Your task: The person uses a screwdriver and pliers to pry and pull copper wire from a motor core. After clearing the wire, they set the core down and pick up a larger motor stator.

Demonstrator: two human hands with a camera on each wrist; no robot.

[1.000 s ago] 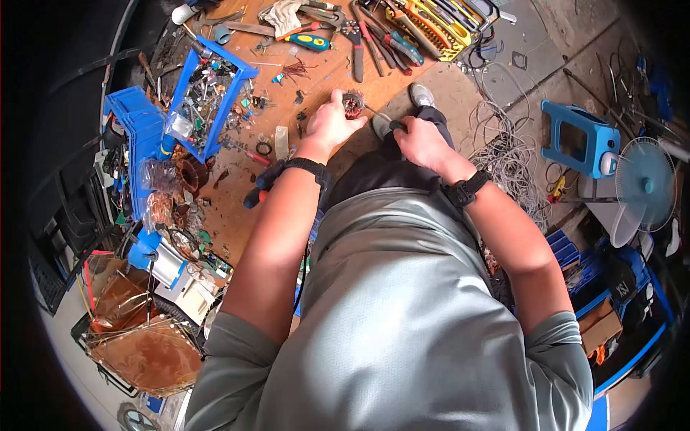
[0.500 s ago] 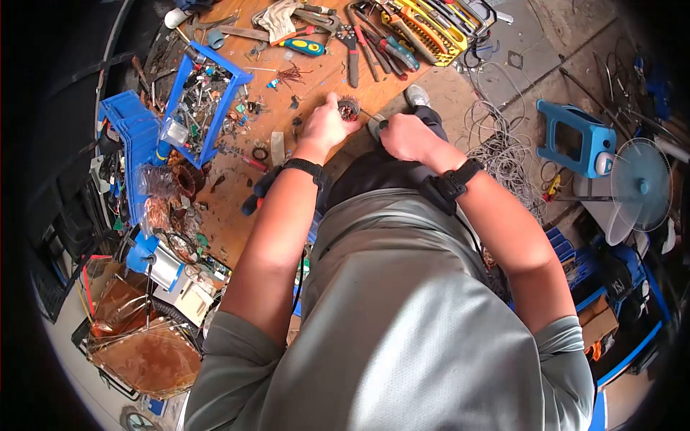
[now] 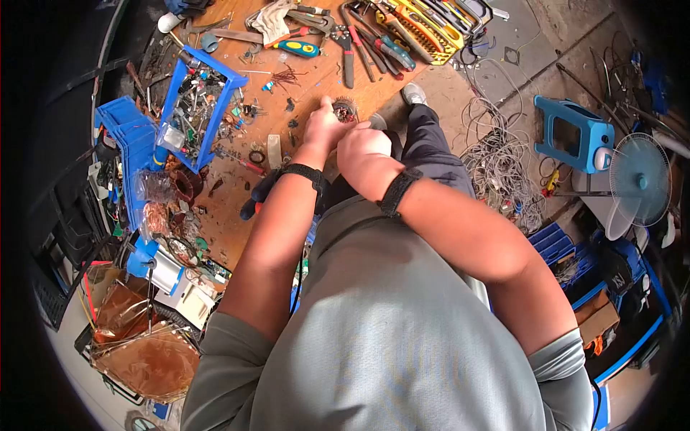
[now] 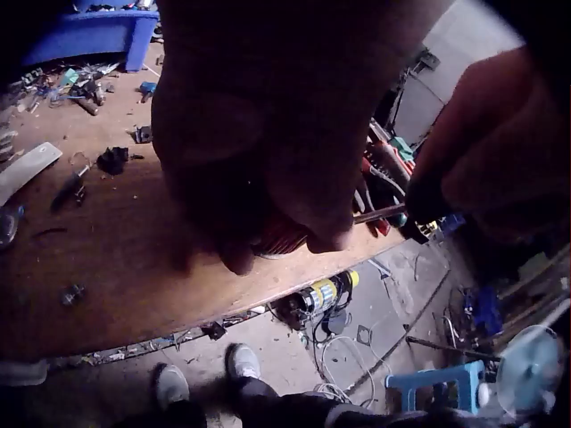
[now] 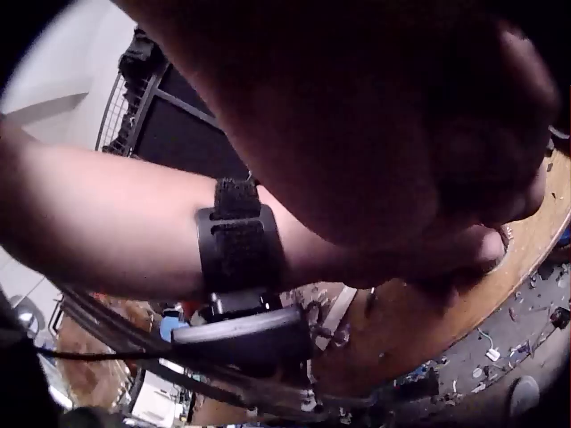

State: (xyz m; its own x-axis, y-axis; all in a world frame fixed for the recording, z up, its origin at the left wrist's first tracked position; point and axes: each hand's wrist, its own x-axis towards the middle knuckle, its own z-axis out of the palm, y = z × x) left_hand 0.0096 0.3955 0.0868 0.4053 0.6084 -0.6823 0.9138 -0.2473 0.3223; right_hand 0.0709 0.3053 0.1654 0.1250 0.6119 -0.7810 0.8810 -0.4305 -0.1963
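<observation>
Gripping a small copper coil point(image 3: 345, 110) in the left hand point(image 3: 323, 128), fingers curled round it, holding it at the near edge of the wooden bench point(image 4: 116, 267); not being able to tell whether resting on the wood or just above it. Clutching a thin tool point(image 4: 379, 214) by its dark handle in the right hand point(image 3: 366, 154), fist closed round it, laying the metal shaft across to meet the coil's side just under the left fingertips. Judging from this, working at the winding, prying or picking at the wire; seeing nothing of the tip itself, hidden behind the left fingers. Calling next for a firm hold on the coil and a small, controlled push, aiming away from the left thumb. Lying further out: a blue tray point(image 3: 218, 62) of small parts at the left, pliers point(image 3: 348, 57) in a row beyond.
</observation>
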